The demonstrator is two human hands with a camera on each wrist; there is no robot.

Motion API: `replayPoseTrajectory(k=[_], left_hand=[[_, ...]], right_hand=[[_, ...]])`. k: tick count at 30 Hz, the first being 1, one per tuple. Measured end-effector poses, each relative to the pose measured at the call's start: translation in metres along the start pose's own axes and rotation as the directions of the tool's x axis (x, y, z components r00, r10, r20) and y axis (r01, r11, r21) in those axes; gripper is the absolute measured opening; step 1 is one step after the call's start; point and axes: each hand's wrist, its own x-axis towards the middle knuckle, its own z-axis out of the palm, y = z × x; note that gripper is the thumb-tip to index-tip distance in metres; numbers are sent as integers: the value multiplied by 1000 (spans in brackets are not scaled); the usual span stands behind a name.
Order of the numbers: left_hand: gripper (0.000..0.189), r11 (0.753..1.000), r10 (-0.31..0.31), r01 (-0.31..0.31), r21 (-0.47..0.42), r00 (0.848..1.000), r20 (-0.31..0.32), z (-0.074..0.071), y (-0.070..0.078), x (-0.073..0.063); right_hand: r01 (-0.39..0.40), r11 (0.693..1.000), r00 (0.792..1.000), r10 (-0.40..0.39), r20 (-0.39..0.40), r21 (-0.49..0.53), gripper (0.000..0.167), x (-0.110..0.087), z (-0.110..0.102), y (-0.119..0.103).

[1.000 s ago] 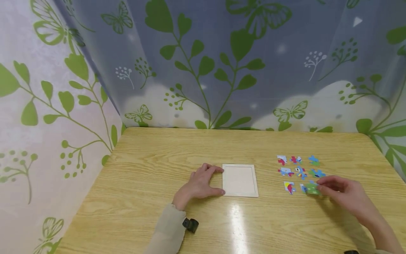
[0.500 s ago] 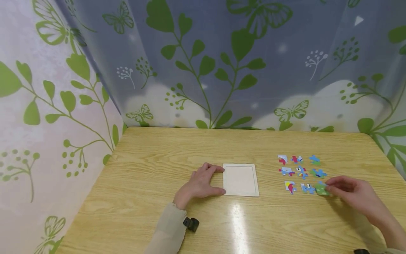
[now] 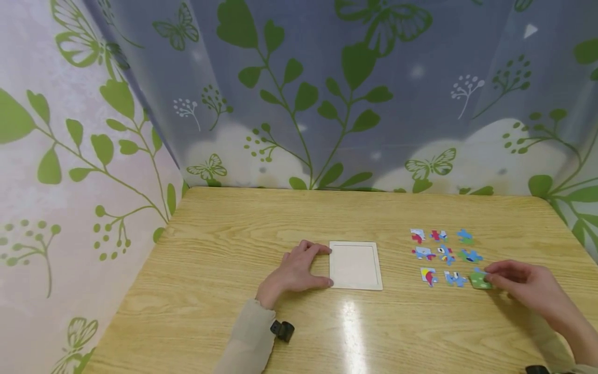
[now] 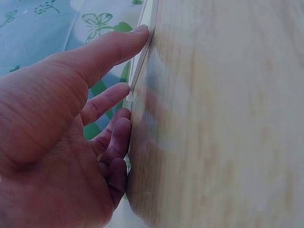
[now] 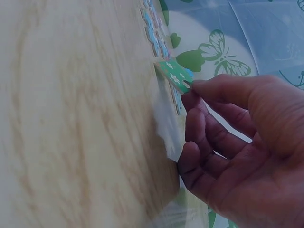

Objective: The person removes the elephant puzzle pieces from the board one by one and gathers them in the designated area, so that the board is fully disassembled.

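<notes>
My left hand [image 3: 296, 270] rests beside a square white puzzle tray [image 3: 379, 270], thumb and index fingertip touching its left edge. In the left wrist view the outstretched thumb meets the tray's thin side [image 4: 138, 66], while the other fingers bend loosely. At the right, my right hand [image 3: 530, 285] pinches a green jigsaw piece [image 3: 478, 280] between thumb and fingers. The right wrist view shows this piece [image 5: 175, 76] tilted, white flowers printed on it, one corner low at the tabletop; whether it touches is unclear. Left of it lies a blue-and-white piece [image 3: 454, 279].
Several other jigsaw pieces lie spaced in rows, including one with an eye [image 3: 445, 254], a blue-green one [image 3: 471, 255] and a yellow-red one [image 3: 428, 276]. The wooden table [image 3: 233, 218] ends at a leaf-and-butterfly curtain [image 3: 299, 130] behind and at the left.
My right hand has moved right with the green piece, from over the blue-and-white piece to the right end of the front row. The left hand stays at the tray.
</notes>
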Motion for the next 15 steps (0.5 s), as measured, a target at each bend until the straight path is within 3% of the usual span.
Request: replayPoseTrajectory(k=[15], left_hand=[[67,1000,0,0,-7,1000,1,0,0,0]], right_hand=[[-34,999,999,35,20,-40,39,4,-2,3]])
